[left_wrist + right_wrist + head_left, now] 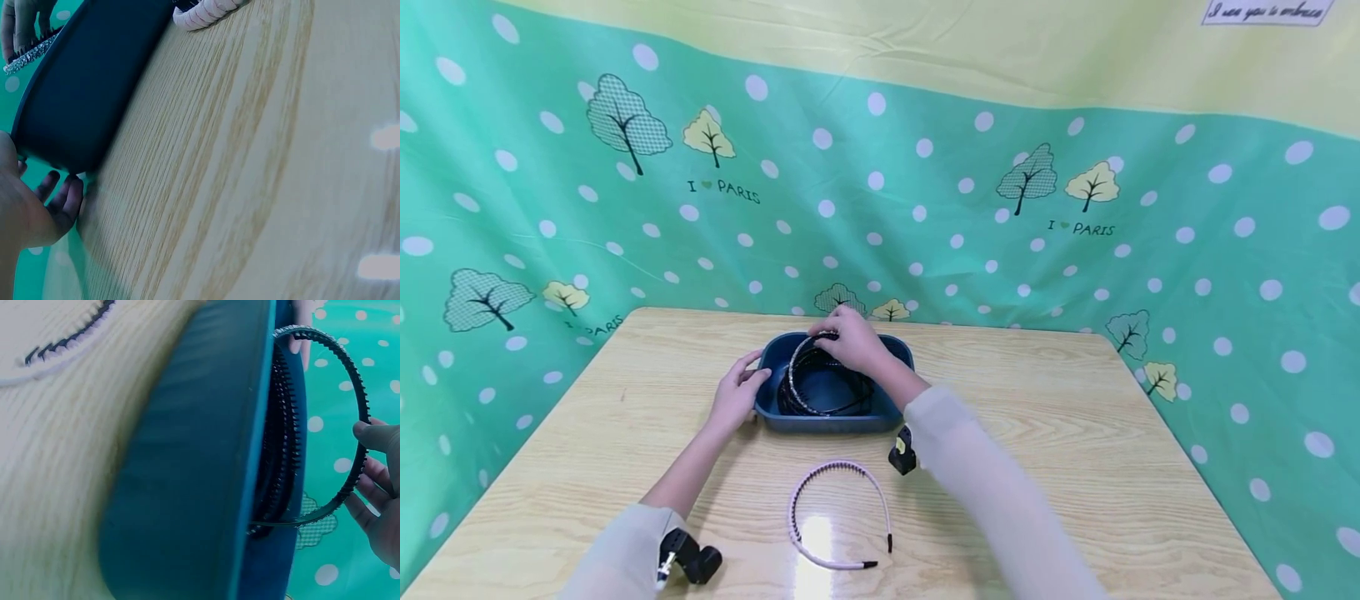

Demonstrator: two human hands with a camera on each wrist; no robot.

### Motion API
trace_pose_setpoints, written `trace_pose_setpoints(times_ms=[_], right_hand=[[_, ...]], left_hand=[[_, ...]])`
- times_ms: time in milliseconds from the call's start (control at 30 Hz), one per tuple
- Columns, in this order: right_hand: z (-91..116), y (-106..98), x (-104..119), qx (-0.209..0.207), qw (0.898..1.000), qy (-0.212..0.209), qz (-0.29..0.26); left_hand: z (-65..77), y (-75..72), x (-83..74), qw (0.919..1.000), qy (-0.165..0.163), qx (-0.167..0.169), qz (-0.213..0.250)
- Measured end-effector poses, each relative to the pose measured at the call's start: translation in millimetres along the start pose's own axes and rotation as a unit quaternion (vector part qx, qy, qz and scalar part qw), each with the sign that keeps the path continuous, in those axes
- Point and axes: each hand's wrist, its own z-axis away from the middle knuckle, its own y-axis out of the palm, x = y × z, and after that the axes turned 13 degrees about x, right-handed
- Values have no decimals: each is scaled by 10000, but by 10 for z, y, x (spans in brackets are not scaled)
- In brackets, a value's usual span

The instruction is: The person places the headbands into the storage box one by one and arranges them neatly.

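Note:
A dark blue rectangular plastic box (831,425) stands toward the back of the table. At its left end my left hand (734,398) grips the rim, thumb on the inner side and fingers outside and beneath. My right hand (850,337) pinches a dark toothed headband (360,400) with a glittery outer face, between thumb and fingers. That headband rises partly above the rim, while its lower part is still inside the box. Several dark headbands (289,434) lie together in the box; the front wall hides part of them in the right wrist view.
A pale pink headband (793,510) with dark teeth and black tips lies on the wooden table (1060,467) in front of the box. Behind the table hangs a green curtain (925,217) with white dots. Wrist cameras are strapped at both sleeves.

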Motion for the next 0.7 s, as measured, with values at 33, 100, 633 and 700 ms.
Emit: trace_pose_setpoints(times_ms=[33, 100, 633, 700], right_hand=[[-4, 19, -1, -15, 10000, -1, -22], [-8, 49, 1, -16, 10000, 15, -70], [-80, 244, -67, -377, 9983, 401, -170], [-86, 270, -70, -440, 9979, 447, -169]], left_hand=[[-3, 0, 4, 10000, 0, 5, 2], [-7, -2, 10, 10000, 1, 9, 1], [8, 8, -4, 9999, 66, -28, 82], [5, 12, 3, 9999, 68, -46, 105]])
